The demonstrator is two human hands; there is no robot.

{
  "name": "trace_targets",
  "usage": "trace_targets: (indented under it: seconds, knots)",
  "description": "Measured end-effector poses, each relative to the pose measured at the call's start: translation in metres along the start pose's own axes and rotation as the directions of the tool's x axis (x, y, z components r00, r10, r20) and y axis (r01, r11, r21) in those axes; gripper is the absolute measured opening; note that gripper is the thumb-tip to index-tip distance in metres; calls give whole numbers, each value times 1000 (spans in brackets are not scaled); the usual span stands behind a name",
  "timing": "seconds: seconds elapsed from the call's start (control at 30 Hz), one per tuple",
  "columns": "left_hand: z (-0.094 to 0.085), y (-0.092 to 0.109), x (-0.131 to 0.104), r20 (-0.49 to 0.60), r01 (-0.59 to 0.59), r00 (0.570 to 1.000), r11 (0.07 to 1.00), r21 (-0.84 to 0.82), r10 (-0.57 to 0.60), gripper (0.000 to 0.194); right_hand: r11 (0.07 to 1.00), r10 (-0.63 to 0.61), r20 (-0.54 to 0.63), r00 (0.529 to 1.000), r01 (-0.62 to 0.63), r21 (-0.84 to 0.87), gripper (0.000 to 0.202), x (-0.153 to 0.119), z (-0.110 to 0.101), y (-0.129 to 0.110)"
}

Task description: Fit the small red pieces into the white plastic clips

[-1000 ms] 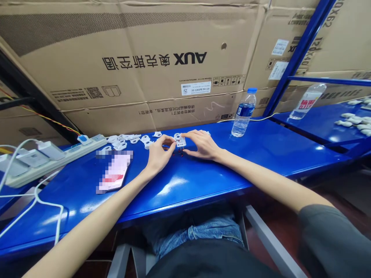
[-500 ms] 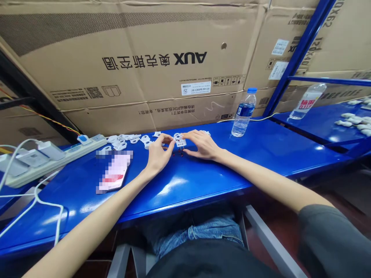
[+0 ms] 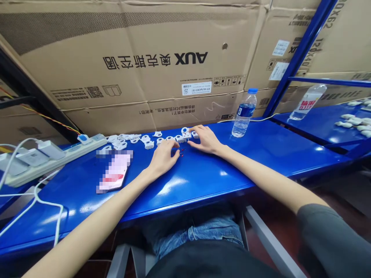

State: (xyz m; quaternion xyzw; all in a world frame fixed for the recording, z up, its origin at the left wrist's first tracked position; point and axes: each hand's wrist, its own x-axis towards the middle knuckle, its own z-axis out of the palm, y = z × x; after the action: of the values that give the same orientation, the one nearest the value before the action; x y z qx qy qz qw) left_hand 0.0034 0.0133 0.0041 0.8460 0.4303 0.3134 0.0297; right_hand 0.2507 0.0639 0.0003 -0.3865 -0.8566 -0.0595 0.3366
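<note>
My right hand (image 3: 205, 139) has a white plastic ring-shaped part (image 3: 185, 133) at its fingertips, above the blue table. My left hand (image 3: 164, 157) is lowered near the table, its fingers curved beside small red pieces (image 3: 182, 150); whether it pinches anything is too small to make out. Behind the hands lies a row of similar white parts (image 3: 148, 144), with more of them in a pile (image 3: 119, 143) further left. A phone with a blurred screen (image 3: 116, 172) rests left of my left hand.
A water bottle (image 3: 244, 114) stands right of my right hand, and another bottle (image 3: 308, 102) is farther right. On the left, a power strip (image 3: 72, 156) holds chargers and white cables. Large cardboard boxes (image 3: 156, 34) rise behind the blue table (image 3: 203, 175).
My left hand has come away from the white part and moved down. My right hand has shifted slightly up and right with the part, uncovering more of the row behind.
</note>
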Motion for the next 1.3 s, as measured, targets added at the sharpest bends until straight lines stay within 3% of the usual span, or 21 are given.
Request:
trace_targets:
  seconds: [0.17, 0.47, 0.7, 0.9, 1.3]
  knots:
    - [3, -3, -1, 124, -54, 991, 997, 52, 48, 12, 997, 82, 82, 993, -81, -15, 39, 5, 7, 20]
    - [2, -4, -2, 174, -83, 982, 994, 72, 69, 15, 987, 162, 209, 964, -162, -15, 39, 4, 6, 24]
    - [2, -3, -2, 168, -74, 984, 994, 79, 59, 17, 990, 138, 218, 966, -139, -11, 38, 4, 9, 26]
    - [2, -1, -3, 152, -104, 984, 993, 60, 94, 34, 993, 119, 217, 969, -114, -37, 40, 3, 12, 28]
    - [4, -4, -3, 199, -119, 974, 992, 42, 109, 30, 991, 135, 234, 963, -134, -20, 43, -4, 9, 24]
